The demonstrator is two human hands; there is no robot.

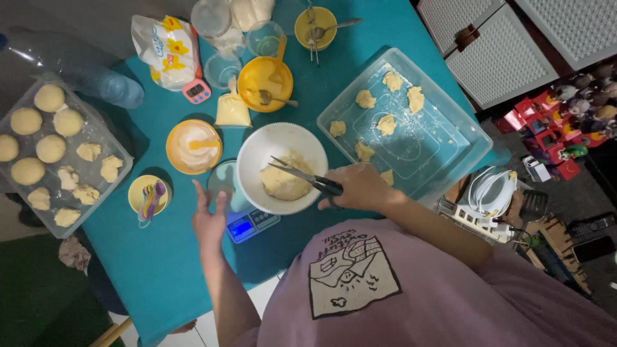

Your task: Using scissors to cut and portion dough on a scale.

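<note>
Teal-covered desk (160,270) filling most of the view, packed edge to edge. Off its left edge, a clear tray (96,138) with a bunch of rolled dough balls (50,97) toward the far side and rougher cut lumps (89,151) toward the near side. Near the right edge, a second clear tray (450,128) dusted with flour, carrying a handful of ragged dough pieces (385,124), none rounded. So, judging by that: a fair share portioned and shaped, a good few lumps waiting to be rolled, and more to cut.

Dead centre, close to the near edge, a white bowl (281,168) sitting on a digital scale (249,225), display lit blue. Inside the bowl, a decent lump of dough (285,182), looking like plenty left to divide.

Right hand (361,187) at the bowl's right rim, fingers through the handles of black scissors (307,177), blades parted and angled over the dough. Left hand (209,220) just left of the scale, fingers spread wide, holding nothing, hovering or resting by the scale's corner, can't quite tell which.

Smaller bits toward the far edge: orange bowl (265,83) with a spoon, a lidded yellow tub (194,146), a flour bag (168,51), a little pink timer (196,91). Near the left tray, a small yellow cup of measuring spoons (149,195).
</note>
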